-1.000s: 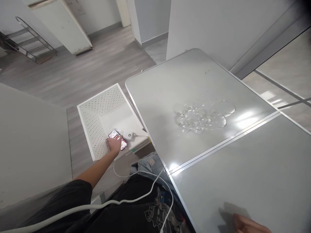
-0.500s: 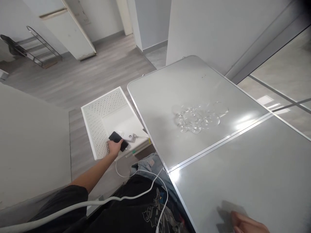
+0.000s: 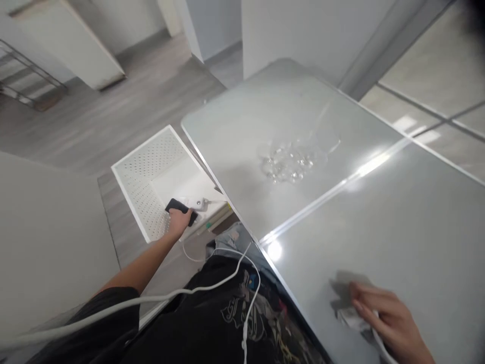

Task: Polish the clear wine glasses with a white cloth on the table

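Inside a white perforated basket [image 3: 131,199], the left hand [image 3: 179,221] is clamped around a black smartphone [image 3: 176,205], just beside a small white corded device [image 3: 198,203]. Clear rounded pieces [image 3: 288,163] lie clustered on the grey folding table [image 3: 235,131]; over its near panel, the right hand [image 3: 390,316] pinches a blurred white object [image 3: 351,318].

Tabletop [image 3: 379,222]: smooth grey sheet, semi-gloss, with bright reflections
Table trim [image 3: 314,206]: polished-looking metal strip
Clear pieces [image 3: 288,164]: transparent, shiny; glass or plastic, cannot tell which
Basket [image 3: 151,156]: white, perforated, low sheen, apparently plastic
Phone [image 3: 176,205]: smooth, dark
Cable [image 3: 189,290]: white, smooth plastic sheath
Pale item [image 3: 353,319]: blurred, material unclear
Shirt [image 3: 189,323]: matt black cloth, printed
Floor [image 3: 151,101]: wood-grained planks, matt
Rack [image 3: 30,76]: metal bars
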Demonstrator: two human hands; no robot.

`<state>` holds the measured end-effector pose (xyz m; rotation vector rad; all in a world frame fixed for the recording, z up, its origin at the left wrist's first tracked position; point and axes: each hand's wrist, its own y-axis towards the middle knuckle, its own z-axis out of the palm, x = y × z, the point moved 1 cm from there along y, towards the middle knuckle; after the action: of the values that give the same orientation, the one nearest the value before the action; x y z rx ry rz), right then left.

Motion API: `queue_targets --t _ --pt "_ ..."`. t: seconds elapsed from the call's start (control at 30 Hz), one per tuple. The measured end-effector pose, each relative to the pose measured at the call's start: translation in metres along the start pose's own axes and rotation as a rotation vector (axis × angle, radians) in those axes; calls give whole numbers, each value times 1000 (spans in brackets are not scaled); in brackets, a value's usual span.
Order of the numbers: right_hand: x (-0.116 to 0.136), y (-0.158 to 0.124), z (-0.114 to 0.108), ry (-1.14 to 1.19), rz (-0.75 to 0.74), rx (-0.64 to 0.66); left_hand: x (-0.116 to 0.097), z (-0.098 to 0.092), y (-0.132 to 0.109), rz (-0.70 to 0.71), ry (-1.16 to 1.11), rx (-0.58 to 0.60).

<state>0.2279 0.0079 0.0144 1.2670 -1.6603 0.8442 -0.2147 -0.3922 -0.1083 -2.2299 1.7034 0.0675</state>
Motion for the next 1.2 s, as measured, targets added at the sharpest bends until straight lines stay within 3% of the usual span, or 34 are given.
queue_targets --t 0.13,0.2,0.27,0.33,0.4,0.5,0.57,0.63,0.73,0.93,1.03,1.1,1.17,1.2 --pt "-11 -8 1 111 51 28 -13 -15 -29 297 148 113" --pt "-13 -10 1 135 77 14 -22 -26 -50 568 225 158" --pt "-14 -10 1 154 75 22 -28 -37 -74 726 236 243" --pt "-13 -9 0 164 67 17 -32 -48 -102 828 229 424" --pt "-13 -8 0 155 64 20 -34 -61 -131 942 178 683" --pt "-13 -8 0 143 65 14 -42 -84 -171 1152 -116 1163" --pt "-13 -7 0 132 64 2 -51 -100 -192 1197 -365 1318" --pt "-11 -6 0 129 63 -8 -61 -112 -206 1177 -548 1358" --pt "-9 -5 1 136 70 -21 -74 -115 -215 1114 -665 1316" --pt "-8 -3 1 144 62 -28 -110 -108 -197 1080 -870 1139" --pt "-7 -2 1 143 37 -20 -147 -138 -182 1059 -1114 1051" --pt "-7 -2 1 150 27 -11 -168 -170 -182 1043 -1207 1179" --pt "-6 -2 0 158 30 -1 -177 -200 -191 1029 -1144 1313" --pt "-5 -3 0 161 34 -1 -177 -211 -198 1055 -1083 1310"
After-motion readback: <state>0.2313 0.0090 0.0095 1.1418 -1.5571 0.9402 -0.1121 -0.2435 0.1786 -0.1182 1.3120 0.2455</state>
